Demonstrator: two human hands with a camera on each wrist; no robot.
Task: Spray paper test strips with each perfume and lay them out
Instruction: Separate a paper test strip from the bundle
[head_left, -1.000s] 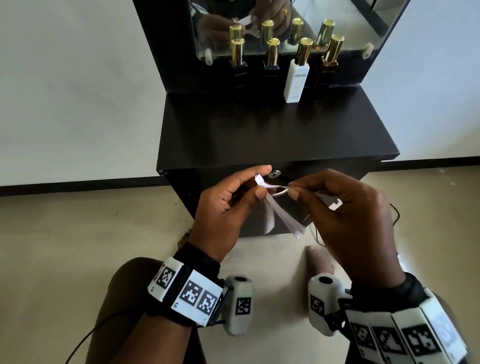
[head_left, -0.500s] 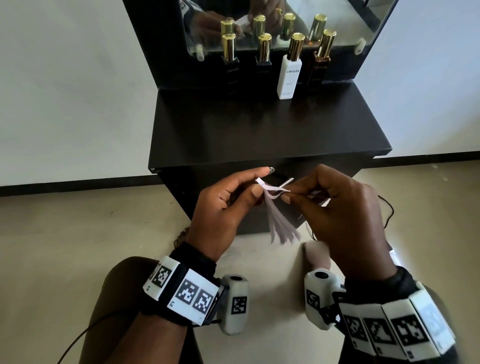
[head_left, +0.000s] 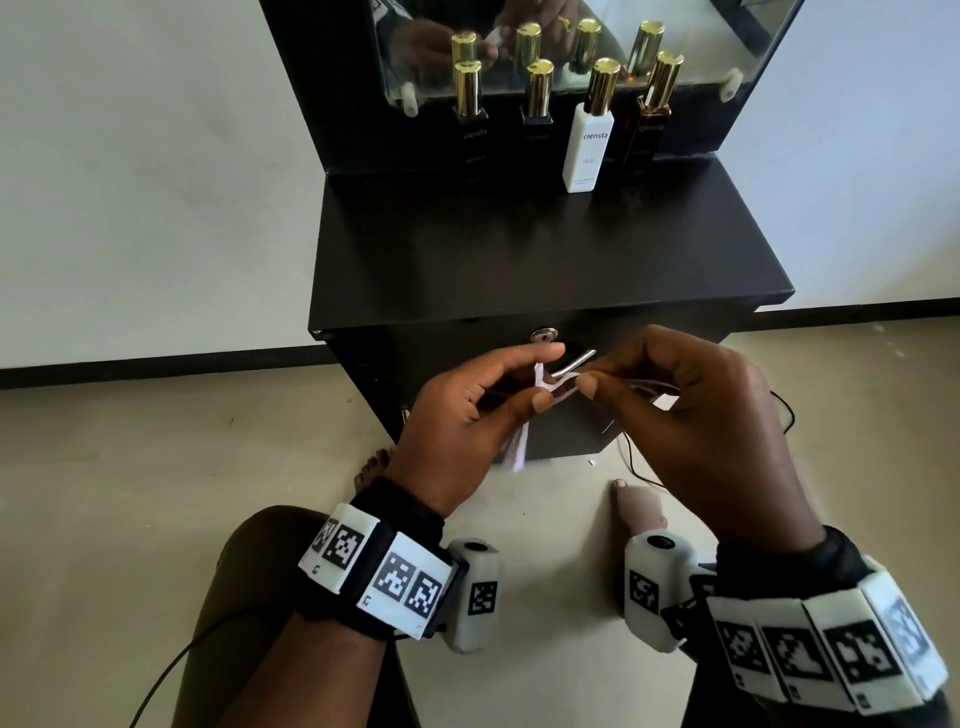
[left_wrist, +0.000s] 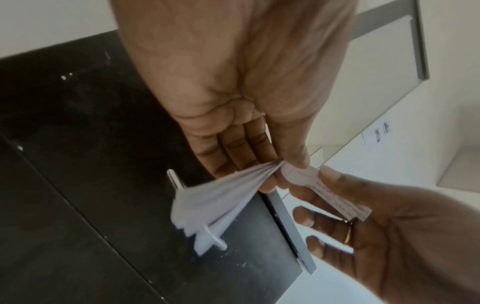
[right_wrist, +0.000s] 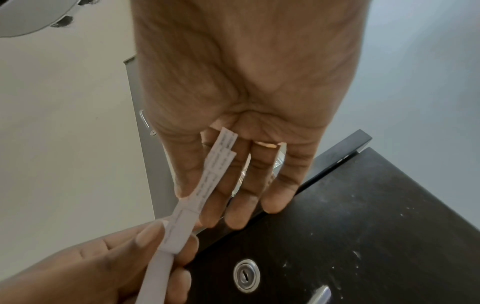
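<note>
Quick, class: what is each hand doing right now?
Left hand: pinching the strip bundle.
Right hand: pinching one strip.

I count four perfume bottles (head_left: 587, 136) standing in a row at the back of my dark surface (head_left: 545, 260): two black ones, one white, one amber-brown, each with a gold cap, so four gold caps (head_left: 604, 85). The mirror (head_left: 571, 31) behind shows four reflected caps. My two hands, left hand (head_left: 462, 436) and right hand (head_left: 691, 421), share one bunch of paper strips (left_wrist: 215, 197); they overlap too much to number. One keyhole (right_wrist: 246, 275), one drawer handle (head_left: 571, 364).
</note>
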